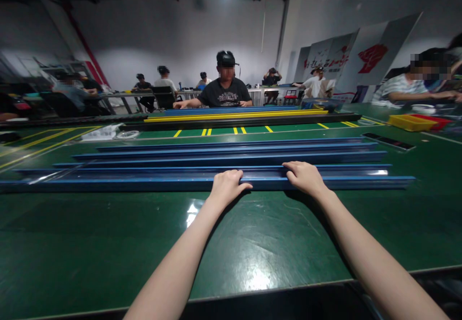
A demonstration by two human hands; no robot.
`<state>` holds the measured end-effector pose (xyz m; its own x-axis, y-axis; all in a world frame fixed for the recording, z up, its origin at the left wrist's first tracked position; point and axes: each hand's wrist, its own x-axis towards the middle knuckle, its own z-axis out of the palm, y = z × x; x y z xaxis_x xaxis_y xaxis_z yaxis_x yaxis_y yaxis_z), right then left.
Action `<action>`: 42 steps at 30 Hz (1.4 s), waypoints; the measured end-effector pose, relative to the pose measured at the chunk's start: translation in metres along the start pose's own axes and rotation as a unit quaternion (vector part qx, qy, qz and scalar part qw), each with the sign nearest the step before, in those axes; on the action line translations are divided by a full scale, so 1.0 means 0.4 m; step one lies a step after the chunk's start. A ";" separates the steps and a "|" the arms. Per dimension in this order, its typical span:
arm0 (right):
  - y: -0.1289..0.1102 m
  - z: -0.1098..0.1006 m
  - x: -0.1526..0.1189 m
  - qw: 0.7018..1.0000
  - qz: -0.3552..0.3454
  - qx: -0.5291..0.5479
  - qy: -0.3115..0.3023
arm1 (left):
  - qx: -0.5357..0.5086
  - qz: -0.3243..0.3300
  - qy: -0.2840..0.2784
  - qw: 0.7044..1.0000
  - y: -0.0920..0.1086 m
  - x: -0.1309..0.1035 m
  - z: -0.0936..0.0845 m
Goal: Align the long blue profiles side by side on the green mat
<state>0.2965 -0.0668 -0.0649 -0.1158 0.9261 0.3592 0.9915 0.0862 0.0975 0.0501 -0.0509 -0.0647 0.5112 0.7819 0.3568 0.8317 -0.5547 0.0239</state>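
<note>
A long blue channel rail (144, 184) lies crosswise on the green table, its trough facing up. My left hand (228, 185) grips it near the middle, thumb along the near wall and fingers curled over into the trough. To the right, my right hand (303, 175) holds the same rail, with its fingers reaching over toward the far wall and the thumb at the near edge. Behind it lie more blue rails (231, 157), roughly parallel. Clear film or tape (54, 173) crosses the rails at the left. My fingertips are partly hidden inside the channel.
Beyond the blue rails lie a black rail (252, 121) and a yellow rail (234, 115). A dark phone-like slab (388, 141) rests at the right, near a yellow tray (411, 123). Clear plastic packaging (101, 132) lies at the left. Across the table sits a person (225, 91).
</note>
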 end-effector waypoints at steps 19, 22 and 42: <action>-0.001 0.000 0.000 1.000 -0.002 -0.007 0.002 | 0.002 -0.002 -0.002 1.000 0.001 -0.001 0.001; -0.004 -0.001 0.000 1.000 0.000 -0.014 0.001 | 0.003 -0.003 -0.003 1.000 0.002 -0.001 -0.001; -0.055 -0.017 0.000 0.990 0.045 0.027 0.135 | -0.016 -0.003 -0.006 1.000 0.005 -0.002 -0.003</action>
<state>0.2742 -0.0713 -0.0606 -0.0314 0.8000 0.5992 0.9994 0.0336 0.0074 0.0514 -0.0529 -0.0639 0.5082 0.7888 0.3459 0.8279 -0.5580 0.0561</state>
